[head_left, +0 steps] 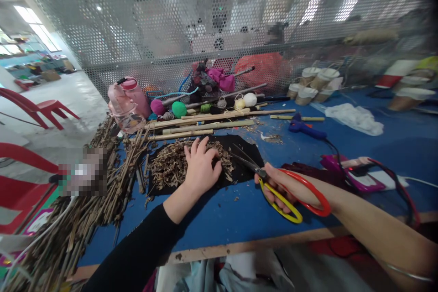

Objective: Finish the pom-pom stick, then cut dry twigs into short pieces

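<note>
Right hand (278, 188) holds scissors (263, 174), blades pointing away-left toward the left hand (200, 169).

I'm seeing perforated metal screen (164, 23) standing ahead; red chairs (44, 107) sitting on pale floor (79, 96); windows (36, 28) glowing far left.

Scissors (281, 200) at four o'clock: glossy plastic loops, one red, one yellow, and dull grey metal blades. Centre, a matt black cloth (244, 155) carries a rough, dry heap of brown plant chips (169, 166). The counter (239, 212) has a matt blue covering, with bare wood along its near edge. Nine o'clock, coarse dry stalks (102, 191). Up at twelve, smooth pale canes (205, 126), fuzzy yarn balls (179, 109), a translucent pink plastic jug (128, 100) and a shiny perforated metal screen (137, 18).
</note>
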Demonstrator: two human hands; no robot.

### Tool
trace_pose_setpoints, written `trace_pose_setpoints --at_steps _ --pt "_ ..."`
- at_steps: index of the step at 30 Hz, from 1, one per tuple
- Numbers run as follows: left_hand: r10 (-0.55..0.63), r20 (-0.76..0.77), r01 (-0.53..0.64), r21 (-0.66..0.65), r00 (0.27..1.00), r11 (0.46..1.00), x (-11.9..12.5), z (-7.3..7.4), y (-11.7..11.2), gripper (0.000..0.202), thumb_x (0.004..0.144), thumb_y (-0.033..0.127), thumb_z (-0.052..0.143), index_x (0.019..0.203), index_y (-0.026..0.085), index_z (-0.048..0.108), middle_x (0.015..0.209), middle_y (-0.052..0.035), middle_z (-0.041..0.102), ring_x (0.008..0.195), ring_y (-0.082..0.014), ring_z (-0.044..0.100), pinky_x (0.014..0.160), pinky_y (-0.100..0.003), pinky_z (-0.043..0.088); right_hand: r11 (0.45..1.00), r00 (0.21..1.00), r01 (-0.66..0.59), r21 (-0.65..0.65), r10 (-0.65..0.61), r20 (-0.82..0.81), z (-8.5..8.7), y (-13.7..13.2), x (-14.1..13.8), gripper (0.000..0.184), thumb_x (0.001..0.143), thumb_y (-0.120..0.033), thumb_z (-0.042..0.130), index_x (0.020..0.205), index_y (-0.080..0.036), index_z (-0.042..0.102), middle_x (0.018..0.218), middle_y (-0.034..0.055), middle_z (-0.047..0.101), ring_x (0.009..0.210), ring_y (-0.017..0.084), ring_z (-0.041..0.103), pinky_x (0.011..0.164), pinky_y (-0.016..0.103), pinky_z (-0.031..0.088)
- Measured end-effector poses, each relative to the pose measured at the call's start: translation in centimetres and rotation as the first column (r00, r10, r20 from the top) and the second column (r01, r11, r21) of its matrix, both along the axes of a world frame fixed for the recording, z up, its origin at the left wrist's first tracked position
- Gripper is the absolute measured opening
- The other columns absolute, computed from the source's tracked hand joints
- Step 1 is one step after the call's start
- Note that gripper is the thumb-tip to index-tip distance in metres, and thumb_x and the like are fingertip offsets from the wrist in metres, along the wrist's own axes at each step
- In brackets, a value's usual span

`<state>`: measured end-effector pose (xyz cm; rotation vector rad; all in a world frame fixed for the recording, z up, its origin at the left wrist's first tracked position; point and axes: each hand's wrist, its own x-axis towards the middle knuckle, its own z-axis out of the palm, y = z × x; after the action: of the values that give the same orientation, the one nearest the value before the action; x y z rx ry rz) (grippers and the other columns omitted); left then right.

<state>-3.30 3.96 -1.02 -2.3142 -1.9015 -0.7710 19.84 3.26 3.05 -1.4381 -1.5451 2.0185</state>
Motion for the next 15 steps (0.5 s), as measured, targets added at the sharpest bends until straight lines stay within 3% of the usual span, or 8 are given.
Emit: trace_pose_setpoints --at_steps 4,6,11,15 --pt "-0.24 -0.13 0.239 -0.023 0.962 0.971 1.2 0.6 -0.5 0.015 0.075 0.032 0.065 0.089 0.027 0.069 0.148 -0.005 0.029 0.136 -0.0387 0.013 0.1 -0.072 0.005 0.999 0.999 0.035 0.019 -0.035 -0.034 0.0 0.2 0.2 0.05 0.083 -0.066 0.033 0.091 -0.019 0.047 0.058 -0.0023 0.052 0.041 0.008 0.046 0.045 0.023 0.039" --pt "-0.299 -0.191 0.29 -0.075 0.935 0.954 1.7 0.3 -0.3 0.022 0.071 0.033 0.071 0.092 0.03 0.07 0.149 -0.0038 0.026 0.136 -0.0405 0.011 0.1 -0.073 0.002 0.999 0.998 0.045 0.026 -0.043 -0.049 0.1 0.2 0.2 0.048 0.084 -0.065 0.033 0.091 -0.019 0.047 0.059 -0.0025 0.052 0.041 0.008 0.046 0.045 0.023 0.038" --pt "-0.211 -0.19 0.186 -0.141 0.959 0.972 2.0 -0.8 0.4 0.019 0.074 0.028 0.069 0.093 0.029 0.071 0.146 -0.0052 0.034 0.135 -0.039 0.019 0.1 -0.072 0.011 0.999 0.998 0.044 0.027 -0.042 -0.053 0.0 0.0 0.4 0.049 0.083 -0.067 0.033 0.091 -0.02 0.047 0.059 -0.0023 0.053 0.042 0.009 0.046 0.046 0.023 0.039" --pt "-0.135 -0.125 0.12 -0.123 0.983 0.985 1.9 -1.3 0.9 0.015 0.08 0.024 0.061 0.09 0.027 0.072 0.137 -0.0077 0.046 0.129 -0.0336 0.033 0.103 -0.064 0.021 0.999 0.998 0.044 0.022 -0.043 -0.041 -0.2 -0.1 0.2 0.05 0.081 -0.068 0.034 0.09 -0.02 0.047 0.057 -0.0028 0.052 0.042 0.009 0.045 0.046 0.023 0.04"
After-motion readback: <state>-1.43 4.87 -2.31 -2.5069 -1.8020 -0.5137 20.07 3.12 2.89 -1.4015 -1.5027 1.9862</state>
